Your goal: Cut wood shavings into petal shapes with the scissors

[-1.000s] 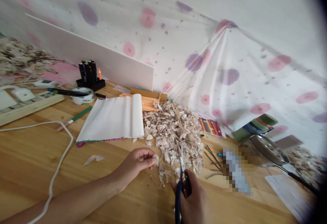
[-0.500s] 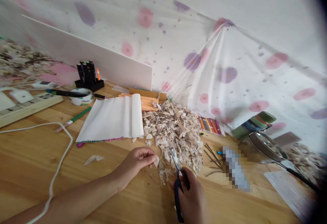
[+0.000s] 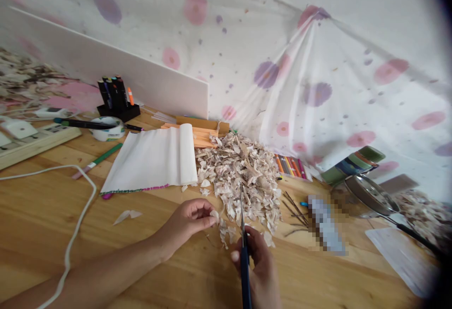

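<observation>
My left hand [image 3: 189,219] pinches a small pale paper scrap [image 3: 214,214] at the near edge of a heap of cut paper pieces [image 3: 240,172] on the wooden table [image 3: 148,252]. My right hand [image 3: 259,266] grips dark blue scissors [image 3: 243,233], blades closed and pointing away from me into the heap, just right of the scrap. A loose scrap [image 3: 268,238] lies beside my right hand.
A partly unrolled white paper roll [image 3: 151,158] lies left of the heap, wooden sticks [image 3: 205,132] behind it. A marker holder [image 3: 115,97], tape roll [image 3: 106,130], green pen [image 3: 102,156], white cable [image 3: 77,224], coloured pencils [image 3: 289,165], twigs [image 3: 294,208], a metal pan [image 3: 370,198].
The scissors swung from tilted left to pointing straight away and their blades closed. My right hand shifted a little left. The left hand kept its pinch on the scrap.
</observation>
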Available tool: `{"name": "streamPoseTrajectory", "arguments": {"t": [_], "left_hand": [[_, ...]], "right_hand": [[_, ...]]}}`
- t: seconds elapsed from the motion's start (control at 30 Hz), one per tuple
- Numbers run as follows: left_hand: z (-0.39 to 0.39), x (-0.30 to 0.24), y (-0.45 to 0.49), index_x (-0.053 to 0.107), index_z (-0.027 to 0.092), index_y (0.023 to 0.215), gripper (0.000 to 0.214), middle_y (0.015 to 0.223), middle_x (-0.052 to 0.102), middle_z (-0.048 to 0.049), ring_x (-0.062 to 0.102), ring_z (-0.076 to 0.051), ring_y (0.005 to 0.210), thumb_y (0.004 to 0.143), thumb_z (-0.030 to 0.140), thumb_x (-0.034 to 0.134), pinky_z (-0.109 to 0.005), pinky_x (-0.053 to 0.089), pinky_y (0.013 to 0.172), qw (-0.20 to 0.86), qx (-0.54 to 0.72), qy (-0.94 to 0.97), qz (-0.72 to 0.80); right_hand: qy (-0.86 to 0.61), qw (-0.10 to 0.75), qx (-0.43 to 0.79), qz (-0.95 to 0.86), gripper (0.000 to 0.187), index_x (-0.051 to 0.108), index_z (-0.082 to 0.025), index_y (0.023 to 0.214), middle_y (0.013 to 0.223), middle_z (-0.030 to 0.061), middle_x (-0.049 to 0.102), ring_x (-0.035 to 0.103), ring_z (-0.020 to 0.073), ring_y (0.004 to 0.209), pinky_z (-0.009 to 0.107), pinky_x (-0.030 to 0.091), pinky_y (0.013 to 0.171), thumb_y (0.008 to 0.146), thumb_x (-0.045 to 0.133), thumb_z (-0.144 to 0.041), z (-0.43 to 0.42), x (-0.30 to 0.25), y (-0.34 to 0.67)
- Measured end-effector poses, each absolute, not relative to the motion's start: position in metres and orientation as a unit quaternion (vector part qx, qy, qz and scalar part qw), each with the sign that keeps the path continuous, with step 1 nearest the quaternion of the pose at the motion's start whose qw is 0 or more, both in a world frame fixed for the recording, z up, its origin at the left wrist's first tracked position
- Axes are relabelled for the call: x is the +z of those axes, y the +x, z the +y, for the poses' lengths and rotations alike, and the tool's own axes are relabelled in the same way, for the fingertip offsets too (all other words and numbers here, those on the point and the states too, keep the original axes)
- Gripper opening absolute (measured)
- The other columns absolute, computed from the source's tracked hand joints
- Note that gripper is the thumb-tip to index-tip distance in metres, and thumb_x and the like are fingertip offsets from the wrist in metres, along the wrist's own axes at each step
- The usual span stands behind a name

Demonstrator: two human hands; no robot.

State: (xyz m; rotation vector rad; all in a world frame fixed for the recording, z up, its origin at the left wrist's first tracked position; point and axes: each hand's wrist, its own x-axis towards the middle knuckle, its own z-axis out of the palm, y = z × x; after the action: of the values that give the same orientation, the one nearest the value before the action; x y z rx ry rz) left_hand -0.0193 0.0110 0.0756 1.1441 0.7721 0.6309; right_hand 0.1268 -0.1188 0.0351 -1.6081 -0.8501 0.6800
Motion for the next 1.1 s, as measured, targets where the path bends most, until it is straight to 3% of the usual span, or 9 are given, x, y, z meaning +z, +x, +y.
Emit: {"name": "streamPoseTrajectory", "arguments": {"t": [0.2, 0.4, 0.57, 0.77, 1.1], "left_hand": [[0.012, 0.073, -0.019, 0.067, 0.017, 0.07, 0.018, 0.067, 0.065, -0.0005, 0.057, -0.017, 0.068, 0.064, 0.031, 0.077, -0.027, 0.041, 0.067, 0.741, 0.294, 0.504, 0.334], [0.012, 0.065, -0.019, 0.067, 0.017, 0.072, 0.018, 0.068, 0.065, 0.0002, 0.058, -0.016, 0.07, 0.068, 0.032, 0.076, -0.026, 0.042, 0.07, 0.765, 0.314, 0.476, 0.3], [0.011, 0.064, -0.019, 0.066, 0.018, 0.072, 0.022, 0.068, 0.065, 0.0006, 0.058, -0.016, 0.071, 0.066, 0.034, 0.078, -0.026, 0.043, 0.07, 0.774, 0.332, 0.463, 0.276], [0.011, 0.066, -0.018, 0.067, 0.018, 0.072, 0.024, 0.069, 0.066, 0.0, 0.057, -0.015, 0.071, 0.064, 0.036, 0.081, -0.025, 0.043, 0.069, 0.781, 0.333, 0.459, 0.263], [0.012, 0.065, -0.017, 0.068, 0.017, 0.073, 0.022, 0.07, 0.067, -0.0002, 0.057, -0.015, 0.072, 0.065, 0.033, 0.081, -0.025, 0.042, 0.07, 0.787, 0.321, 0.453, 0.27]], "right_hand": [[-0.681, 0.525, 0.335, -0.385, 0.054, 0.06, -0.018, 0.1, 0.063, -0.0045, 0.05, 0.044, 0.0129, 0.055, 0.023, 0.034, 0.051, 0.058, 0.078, -0.047, -0.119, 0.04, 0.117], [-0.712, 0.475, 0.269, -0.442, 0.054, 0.064, -0.019, 0.104, 0.071, 0.0007, 0.058, 0.052, 0.0177, 0.063, 0.025, 0.042, 0.058, 0.061, 0.073, -0.049, -0.122, 0.046, 0.112], [-0.722, 0.424, 0.243, -0.489, 0.057, 0.07, -0.022, 0.101, 0.067, 0.0, 0.059, 0.053, 0.0176, 0.057, 0.026, 0.041, 0.055, 0.053, 0.078, -0.051, -0.12, 0.045, 0.11], [-0.72, 0.426, 0.214, -0.503, 0.059, 0.071, -0.02, 0.105, 0.064, 0.0015, 0.062, 0.054, 0.0181, 0.055, 0.027, 0.042, 0.054, 0.058, 0.073, -0.056, -0.118, 0.04, 0.11], [-0.729, 0.42, 0.242, -0.483, 0.061, 0.073, -0.023, 0.103, 0.063, 0.0004, 0.062, 0.055, 0.0184, 0.056, 0.025, 0.042, 0.053, 0.051, 0.081, -0.053, -0.117, 0.047, 0.108]]}}
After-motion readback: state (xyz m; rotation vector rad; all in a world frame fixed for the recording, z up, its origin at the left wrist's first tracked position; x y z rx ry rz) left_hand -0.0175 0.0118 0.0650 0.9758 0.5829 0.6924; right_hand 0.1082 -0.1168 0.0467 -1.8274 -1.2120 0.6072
